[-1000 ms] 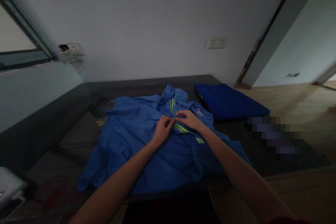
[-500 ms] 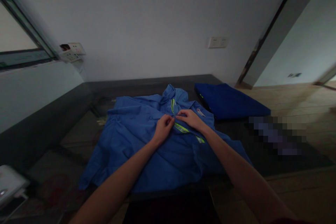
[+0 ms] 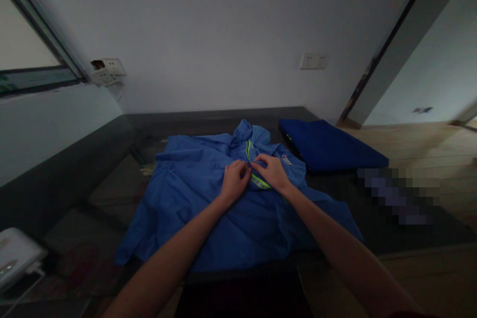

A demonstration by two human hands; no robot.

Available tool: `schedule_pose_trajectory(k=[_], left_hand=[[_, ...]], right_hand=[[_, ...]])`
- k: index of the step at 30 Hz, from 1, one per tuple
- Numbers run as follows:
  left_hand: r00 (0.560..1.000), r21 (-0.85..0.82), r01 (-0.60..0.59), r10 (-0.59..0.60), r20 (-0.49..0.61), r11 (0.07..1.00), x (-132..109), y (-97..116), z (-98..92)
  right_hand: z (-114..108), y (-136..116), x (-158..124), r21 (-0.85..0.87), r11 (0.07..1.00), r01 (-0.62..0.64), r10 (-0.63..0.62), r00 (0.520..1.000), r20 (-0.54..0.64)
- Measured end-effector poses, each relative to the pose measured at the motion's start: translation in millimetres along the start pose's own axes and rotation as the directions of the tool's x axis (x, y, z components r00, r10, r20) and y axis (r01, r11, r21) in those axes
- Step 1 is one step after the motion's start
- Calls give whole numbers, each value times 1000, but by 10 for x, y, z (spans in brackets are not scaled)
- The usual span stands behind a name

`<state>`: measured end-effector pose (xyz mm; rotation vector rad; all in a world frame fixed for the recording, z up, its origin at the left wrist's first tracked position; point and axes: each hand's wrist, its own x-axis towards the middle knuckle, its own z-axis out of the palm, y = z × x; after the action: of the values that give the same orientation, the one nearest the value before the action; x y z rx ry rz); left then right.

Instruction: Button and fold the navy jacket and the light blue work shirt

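A blue work jacket with yellow-green reflective strips and a small chest logo lies spread on a dark table. Its collar points toward the wall on the far side. My left hand is closed, fingers pinching the jacket's front edge beside the reflective strip. Just to its right, my right hand also pinches the front placket, its fingertips nearly meeting the left ones. Whatever small fastening lies between the fingertips is hidden. One button shows on the cloth left of my hands.
A folded dark blue cloth item lies right of the jacket on the dark table. A pixelated object is at the table's right. At the lower left sits a white device with a cable. Wall sockets are behind.
The whole view has shifted slightly. Both hands stay at the jacket's front, with the fingertips drawn a little closer together and the right hand's fingers bent a bit more.
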<state>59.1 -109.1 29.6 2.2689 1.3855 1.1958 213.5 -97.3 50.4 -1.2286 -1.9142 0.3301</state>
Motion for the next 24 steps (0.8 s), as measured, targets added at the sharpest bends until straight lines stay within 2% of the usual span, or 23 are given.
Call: schedule_pose_trajectory(k=[4,8,12,17,24], left_hand=[[1000,60,-15,15,-3,998,-26,-18,8],[1000,3,-25,25,6,1000,-50,-47,21],[1000,-48,-16,17,18,999,-56,-40,26],[1000,-141,9,-9,2,990,-45,-52,46],[998,-201,66,-70,-11,977,-34,-96,85]], right_hand=[[65,-33,-32,66,997,-35,34,999,14],[53,-44,-23,107,993,-41,38,999,28],[7,-40,-10,28,1000,-15,15,1000,10],[-9,-73,-32,-100,995,21,-16,999,51],[-18,-164,-93,-322,937,134,-100,988,121]])
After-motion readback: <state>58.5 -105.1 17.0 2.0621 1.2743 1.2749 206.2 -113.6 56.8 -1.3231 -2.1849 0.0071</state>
